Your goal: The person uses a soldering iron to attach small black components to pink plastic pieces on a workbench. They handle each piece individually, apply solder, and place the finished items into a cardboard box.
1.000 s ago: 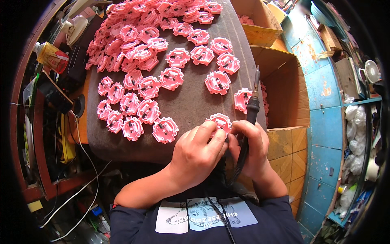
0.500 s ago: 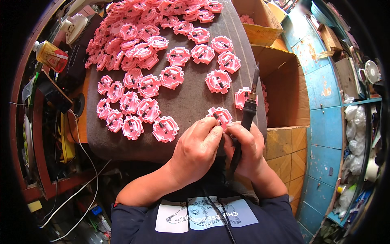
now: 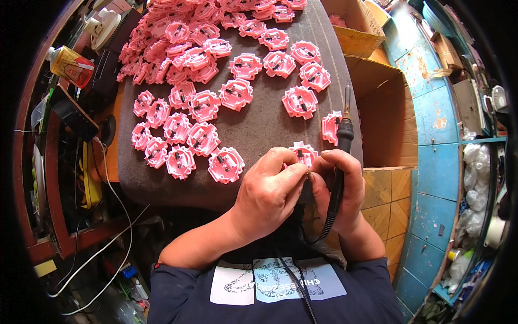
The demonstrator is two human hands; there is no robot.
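Observation:
A pink plastic casing (image 3: 305,154) with a small black part inside is pinched between my two hands at the table's near edge. My left hand (image 3: 274,186) is closed, its thumb and forefinger on the casing's left side. The fingers of my right hand (image 3: 345,189) are closed too, holding a black-handled soldering iron (image 3: 341,156) upright, metal tip pointing away from me. My right thumb and forefinger also meet at the casing; what lies between the fingertips is too small to make out. Another pink casing (image 3: 329,128) lies just beyond, partly behind the iron.
Several pink casings (image 3: 225,165) with black parts lie spread on the dark table (image 3: 253,132), with a heap (image 3: 167,46) at the far left. Open cardboard boxes (image 3: 386,119) stand against its right side. White cables (image 3: 121,216) hang at the left.
The soldering iron has turned slightly in my right hand, and its cord end shows now. My fingertips have shifted a little at the casing. The whole view has moved slightly.

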